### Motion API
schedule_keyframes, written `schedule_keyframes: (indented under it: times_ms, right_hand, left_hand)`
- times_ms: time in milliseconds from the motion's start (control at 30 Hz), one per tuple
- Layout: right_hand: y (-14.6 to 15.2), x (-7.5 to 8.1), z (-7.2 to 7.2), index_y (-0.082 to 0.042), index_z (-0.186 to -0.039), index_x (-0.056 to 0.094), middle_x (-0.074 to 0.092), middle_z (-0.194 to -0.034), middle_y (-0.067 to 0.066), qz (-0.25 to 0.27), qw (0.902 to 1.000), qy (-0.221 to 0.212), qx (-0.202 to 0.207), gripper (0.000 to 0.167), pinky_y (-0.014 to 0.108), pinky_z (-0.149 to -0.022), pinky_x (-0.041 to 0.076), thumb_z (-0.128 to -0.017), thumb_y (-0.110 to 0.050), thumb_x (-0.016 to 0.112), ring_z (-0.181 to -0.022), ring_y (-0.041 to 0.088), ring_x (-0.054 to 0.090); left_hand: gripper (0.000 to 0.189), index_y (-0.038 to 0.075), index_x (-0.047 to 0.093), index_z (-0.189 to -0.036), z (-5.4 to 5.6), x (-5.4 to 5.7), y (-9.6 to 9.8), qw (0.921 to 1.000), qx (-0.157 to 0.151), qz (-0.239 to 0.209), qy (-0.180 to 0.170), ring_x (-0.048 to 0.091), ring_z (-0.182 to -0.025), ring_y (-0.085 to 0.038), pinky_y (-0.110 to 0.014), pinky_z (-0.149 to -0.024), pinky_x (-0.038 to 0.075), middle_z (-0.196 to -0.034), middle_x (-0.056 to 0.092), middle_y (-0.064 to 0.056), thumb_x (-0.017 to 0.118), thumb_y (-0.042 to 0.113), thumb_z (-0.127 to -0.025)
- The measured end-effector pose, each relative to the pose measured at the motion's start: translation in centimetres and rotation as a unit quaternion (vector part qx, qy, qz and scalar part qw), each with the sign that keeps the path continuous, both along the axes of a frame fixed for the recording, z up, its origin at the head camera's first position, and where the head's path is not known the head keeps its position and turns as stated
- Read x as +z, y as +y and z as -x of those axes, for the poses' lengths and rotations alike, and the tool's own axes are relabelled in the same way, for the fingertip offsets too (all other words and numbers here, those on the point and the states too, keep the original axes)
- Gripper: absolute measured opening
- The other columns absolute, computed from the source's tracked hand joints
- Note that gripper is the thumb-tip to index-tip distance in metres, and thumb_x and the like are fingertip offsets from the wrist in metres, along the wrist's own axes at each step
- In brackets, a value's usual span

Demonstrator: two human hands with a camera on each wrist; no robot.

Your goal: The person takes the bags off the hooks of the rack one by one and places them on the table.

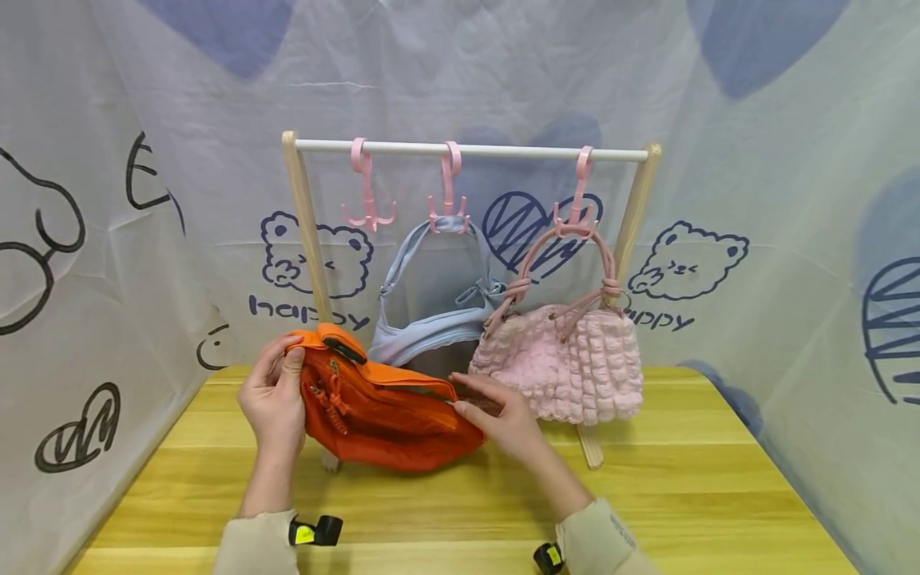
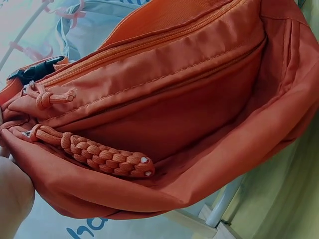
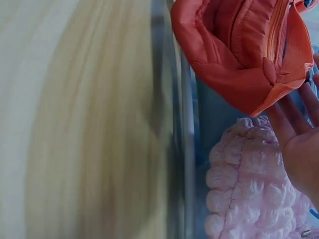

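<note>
An orange waist bag with a black buckle and corded zipper pulls is held above the table in front of a rack. My left hand pinches its left end, thumb in front. At the other end, my right hand touches the bag near the strap, its fingers fairly straight; some fingertips are hidden behind the fabric in the right wrist view. Behind it, a light blue shoulder bag hangs from the middle pink hook. A pink quilted handbag hangs from the right hook.
The rack has a white rail between wooden legs. Nothing hangs on the left pink hook. Below lies a wood-grain table, with a printed white cloth behind and at the sides.
</note>
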State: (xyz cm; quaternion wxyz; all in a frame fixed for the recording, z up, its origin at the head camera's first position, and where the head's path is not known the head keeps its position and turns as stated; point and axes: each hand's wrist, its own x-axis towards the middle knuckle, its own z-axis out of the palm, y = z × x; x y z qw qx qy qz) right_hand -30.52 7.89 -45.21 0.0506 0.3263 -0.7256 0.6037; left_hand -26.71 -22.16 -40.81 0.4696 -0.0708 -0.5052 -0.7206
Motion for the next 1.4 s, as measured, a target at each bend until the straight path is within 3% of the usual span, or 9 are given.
schedule_keyframes:
  times_ms: [167,333,500,733,933,1100,1267,1400]
  right_hand:
    - [0.6,-0.6,-0.5,-0.009,-0.140,0.067,0.063,-0.144,0.011,-0.024,0.9986,0.042,-0.021,0.052,0.039,-0.106,0.053,-0.090,-0.006,0.082,-0.129,0.030,0.061]
    - [1.3,-1.2,-0.7,-0.015,-0.138,0.069,0.064,-0.144,0.008,-0.060,0.9949,0.066,-0.047,0.059,0.036,-0.117,0.042,-0.083,-0.010,0.089,-0.138,0.025,0.054]
    - [1.7,-1.8,-0.9,-0.011,-0.136,0.071,0.064,-0.142,0.017,-0.057,0.9930,0.094,-0.044,0.057,0.033,-0.117,0.041,-0.082,-0.007,0.088,-0.136,0.030,0.056]
    - [1.6,-2.7,-0.7,-0.008,-0.133,0.072,0.069,-0.136,0.011,-0.068,0.9857,0.147,-0.045,0.054,0.038,-0.111,0.048,-0.081,-0.005,0.088,-0.128,0.030,0.063]
    - [1.3,-2.8,-0.5,-0.001,-0.124,0.076,0.072,-0.128,0.014,-0.029,0.9871,0.147,-0.056,0.044,0.032,-0.104,0.053,-0.081,0.007,0.084,-0.120,0.034,0.067]
    - [0.9,-2.5,-0.7,0.004,-0.117,0.077,0.073,-0.122,0.020,0.011,0.9869,0.148,-0.064,0.034,0.026,-0.102,0.053,-0.084,0.007,0.082,-0.115,0.036,0.070]
    - [0.8,-2.0,-1.0,0.002,-0.117,0.078,0.074,-0.121,0.021,0.028,0.9899,0.121,-0.069,0.031,0.026,-0.102,0.053,-0.086,0.003,0.081,-0.116,0.032,0.070]
    - [0.7,-1.7,-1.4,0.000,-0.116,0.078,0.075,-0.120,0.017,0.033,0.9915,0.100,-0.077,0.030,0.026,-0.101,0.054,-0.086,0.002,0.082,-0.116,0.025,0.070]
  left_hand:
    - [0.020,-0.012,0.073,-0.110,-0.1,0.0,0.0,0.9999,0.001,-0.016,-0.004,0.073,-0.088,-0.007,-0.015,-0.075,0.057,-0.111,0.075,0.000,0.072,0.000,-0.094]
    - [0.021,-0.011,0.074,-0.110,-0.3,0.2,-0.1,0.9990,0.004,-0.037,-0.023,0.074,-0.084,-0.006,-0.015,-0.074,0.058,-0.109,0.076,0.000,0.073,0.003,-0.094]
    - [0.023,-0.011,0.074,-0.112,-0.4,0.3,-0.1,0.9972,0.004,-0.067,-0.033,0.075,-0.093,-0.008,-0.019,-0.080,0.060,-0.108,0.076,-0.001,0.072,0.004,-0.095]
    - [0.020,-0.008,0.076,-0.110,-0.8,0.3,-0.4,0.9944,0.018,-0.099,-0.033,0.075,-0.085,-0.009,-0.018,-0.076,0.060,-0.106,0.077,-0.003,0.073,0.003,-0.094]
    - [0.025,-0.010,0.074,-0.114,-0.7,0.4,-0.8,0.9927,0.035,-0.108,-0.039,0.076,-0.089,-0.011,-0.020,-0.080,0.060,-0.108,0.076,-0.004,0.072,0.006,-0.095]
    - [0.020,-0.005,0.078,-0.111,-0.8,0.3,-1.3,0.9929,0.040,-0.103,-0.044,0.075,-0.082,-0.009,-0.018,-0.073,0.060,-0.105,0.077,-0.004,0.074,0.005,-0.094]
    - [0.021,-0.003,0.079,-0.112,-1.2,-0.1,-2.1,0.9932,0.057,-0.073,-0.070,0.072,-0.072,-0.004,-0.014,-0.063,0.056,-0.101,0.077,0.000,0.075,0.008,-0.094]
    - [0.025,-0.007,0.075,-0.116,-1.6,-0.3,-2.9,0.9939,0.058,-0.038,-0.085,0.072,-0.074,-0.004,-0.013,-0.061,0.055,-0.104,0.076,0.003,0.075,0.007,-0.095]
